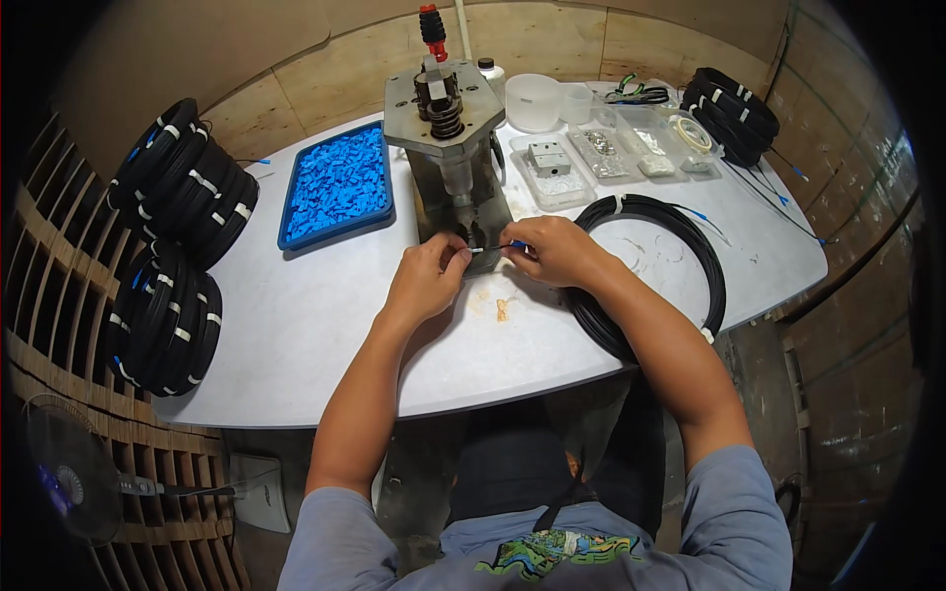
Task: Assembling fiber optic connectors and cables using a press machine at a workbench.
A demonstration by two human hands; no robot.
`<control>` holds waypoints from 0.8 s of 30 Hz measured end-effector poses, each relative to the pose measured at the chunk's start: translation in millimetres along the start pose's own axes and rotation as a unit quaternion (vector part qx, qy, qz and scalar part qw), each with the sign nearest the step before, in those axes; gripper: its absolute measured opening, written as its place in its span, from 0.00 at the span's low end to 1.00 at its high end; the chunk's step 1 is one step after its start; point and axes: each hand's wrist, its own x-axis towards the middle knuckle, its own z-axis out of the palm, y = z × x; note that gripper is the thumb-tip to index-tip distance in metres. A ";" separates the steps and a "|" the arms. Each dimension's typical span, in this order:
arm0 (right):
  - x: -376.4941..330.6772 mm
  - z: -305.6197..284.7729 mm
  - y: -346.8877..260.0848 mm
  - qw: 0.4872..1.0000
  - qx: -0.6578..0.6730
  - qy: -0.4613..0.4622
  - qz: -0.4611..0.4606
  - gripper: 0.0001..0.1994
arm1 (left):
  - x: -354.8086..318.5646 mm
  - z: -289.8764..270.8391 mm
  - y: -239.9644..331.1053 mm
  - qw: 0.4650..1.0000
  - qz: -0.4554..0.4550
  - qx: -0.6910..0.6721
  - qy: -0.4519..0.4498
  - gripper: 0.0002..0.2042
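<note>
At the foot of a metal hand press (pixel 458 177), both my hands hold parts of a thin black cable. My left hand (pixel 432 274) is closed in a pinch, thumb against forefinger, on a small pale connector end (pixel 477 250) at the press base. Close by on the right, my right hand (pixel 548 251) pinches the cable, with a blue connector piece (pixel 518 244) showing at its fingertips. A short dark stretch of cable spans the gap between the hands. Under my right forearm lies a large coil of black cable (pixel 709 258), bound with white ties.
A blue tray (pixel 288 236) of small blue connector parts stands left of the press. Stacked cable coils (pixel 187 187) line the left edge, with more coils (pixel 731 113) at back right. Clear boxes (pixel 601 158) of small parts and a white tub (pixel 533 102) stand behind my right hand.
</note>
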 end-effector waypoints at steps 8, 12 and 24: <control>-0.1 0.4 0.2 1.000 -0.001 0.000 -0.002 0.06 | -0.1 -0.7 0.8 1.000 -0.002 0.001 -0.001 0.11; -0.3 0.2 0.2 1.000 -0.002 0.000 -0.003 0.07 | 0.3 -0.1 0.1 1.000 0.001 0.003 0.000 0.11; -0.6 1.7 1.1 1.000 0.005 0.019 -0.015 0.06 | 1.3 0.8 -3.7 1.000 -0.001 -0.012 -0.001 0.10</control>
